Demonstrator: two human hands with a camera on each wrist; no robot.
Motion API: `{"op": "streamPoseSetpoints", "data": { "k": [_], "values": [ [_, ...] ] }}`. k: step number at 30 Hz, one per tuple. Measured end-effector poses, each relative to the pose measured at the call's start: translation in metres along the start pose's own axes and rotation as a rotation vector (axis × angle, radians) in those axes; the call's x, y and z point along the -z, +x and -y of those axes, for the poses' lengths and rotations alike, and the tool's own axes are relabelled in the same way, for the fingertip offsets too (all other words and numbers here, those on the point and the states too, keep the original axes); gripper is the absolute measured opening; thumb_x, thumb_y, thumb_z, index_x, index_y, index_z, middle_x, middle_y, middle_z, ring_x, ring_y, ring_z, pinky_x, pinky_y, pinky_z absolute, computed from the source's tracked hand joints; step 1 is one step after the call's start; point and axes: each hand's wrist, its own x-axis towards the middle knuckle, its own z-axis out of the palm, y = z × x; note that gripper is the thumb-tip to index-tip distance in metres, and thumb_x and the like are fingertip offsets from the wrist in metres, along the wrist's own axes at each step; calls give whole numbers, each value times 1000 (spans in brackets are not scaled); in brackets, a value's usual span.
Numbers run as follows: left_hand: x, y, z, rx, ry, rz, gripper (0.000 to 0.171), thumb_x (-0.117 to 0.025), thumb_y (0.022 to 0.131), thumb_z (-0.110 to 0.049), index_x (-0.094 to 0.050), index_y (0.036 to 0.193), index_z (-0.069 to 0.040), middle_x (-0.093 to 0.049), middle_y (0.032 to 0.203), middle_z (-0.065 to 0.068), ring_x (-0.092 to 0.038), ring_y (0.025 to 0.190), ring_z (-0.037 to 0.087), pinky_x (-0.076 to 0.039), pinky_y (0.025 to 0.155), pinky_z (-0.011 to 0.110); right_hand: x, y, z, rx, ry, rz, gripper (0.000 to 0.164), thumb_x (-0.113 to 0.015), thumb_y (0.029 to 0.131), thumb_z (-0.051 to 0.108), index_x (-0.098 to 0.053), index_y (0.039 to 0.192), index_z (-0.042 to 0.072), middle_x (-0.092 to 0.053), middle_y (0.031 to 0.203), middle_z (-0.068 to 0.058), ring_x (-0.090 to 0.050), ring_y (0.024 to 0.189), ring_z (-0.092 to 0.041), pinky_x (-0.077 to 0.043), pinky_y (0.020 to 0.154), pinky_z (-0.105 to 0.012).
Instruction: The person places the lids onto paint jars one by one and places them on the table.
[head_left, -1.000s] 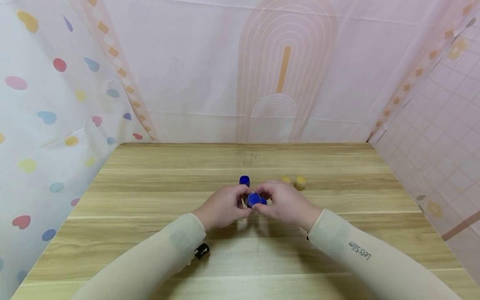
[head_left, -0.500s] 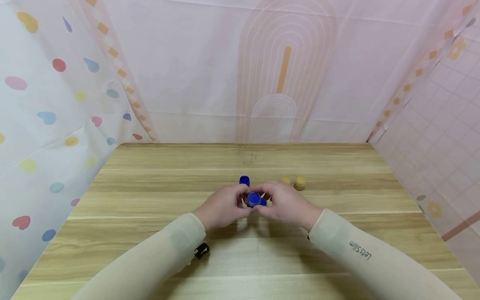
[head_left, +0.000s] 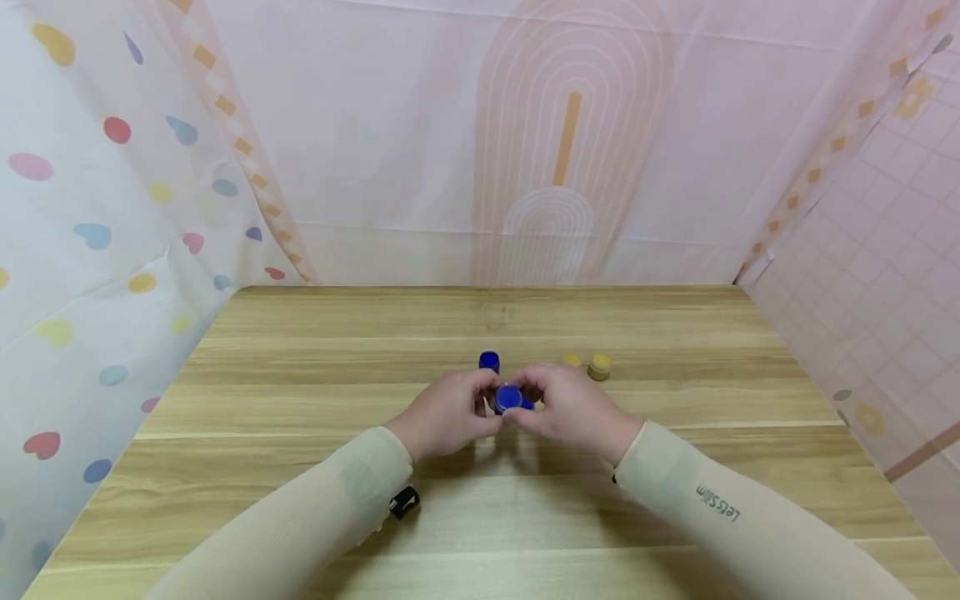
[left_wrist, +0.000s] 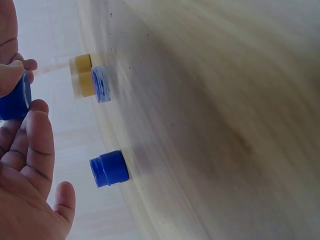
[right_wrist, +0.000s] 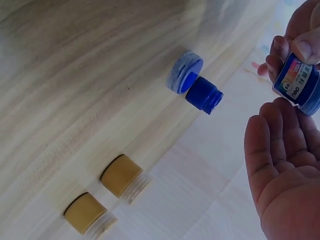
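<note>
Between both hands, above the table, is a small blue paint jar (head_left: 508, 399) with a clear lid; its printed label faces the right wrist camera. My left hand (head_left: 448, 414) grips the jar's body. My right hand (head_left: 576, 412) pinches the lid at the rim, thumb on the near side and fingers on the far side. Just beneath, a loose clear lid (right_wrist: 181, 69) stained blue lies on the table (head_left: 315, 392). Close to it an uncapped blue paint jar (head_left: 489, 361) stands upright, its threaded neck showing in the left wrist view.
Two yellow paint jars with clear lids stand to the right, one yellow jar (head_left: 600, 367) in full view and the other yellow jar (head_left: 572, 359) partly behind my right hand. A patterned cloth (head_left: 390, 150) hangs behind the table. A black wrist camera (head_left: 405, 502) sits at my left sleeve.
The right thumb and fingers shift slightly back and forth around the lid's rim. The left hand and the jar stay in place.
</note>
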Motion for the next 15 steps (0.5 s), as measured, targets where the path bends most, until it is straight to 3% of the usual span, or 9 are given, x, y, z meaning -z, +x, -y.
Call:
{"op": "streamPoseSetpoints", "data": {
  "k": [3, 7, 10, 15],
  "values": [
    [0, 0, 0, 5, 0, 1, 22, -79, 93, -21, -68, 111, -17, -66, 88, -5, -60, 74, 13, -52, 67, 29, -1, -1, -1, -3, 7, -8, 32, -82, 93, 28, -74, 119, 11, -75, 106, 1, -70, 94, -16, -55, 79, -25],
    [1, 0, 0, 5, -13, -2, 22, -80, 93, -21, -67, 111, -16, -65, 86, -4, -60, 74, 13, -52, 67, 29, 0, -1, -2, 15, 32, 2, 42, -80, 94, 24, -69, 132, 7, -75, 120, -5, -71, 98, -18, -60, 82, -32],
    [1, 0, -1, 5, -24, -9, 22, -81, 93, -20, -67, 110, -16, -65, 85, -4, -60, 73, 13, -51, 66, 28, 2, 0, -2, 37, 53, 13, 42, -78, 95, 18, -69, 134, 7, -75, 123, -5, -72, 99, -20, -61, 84, -36],
    [2, -1, -2, -5, -23, -17, 21, -81, 92, -20, -68, 108, -16, -64, 82, -5, -60, 71, 12, -50, 64, 28, 2, 0, -2, 47, 51, 9, 38, -74, 95, 13, -71, 132, 10, -76, 121, -2, -70, 98, -16, -60, 84, -32]
  ]
}}
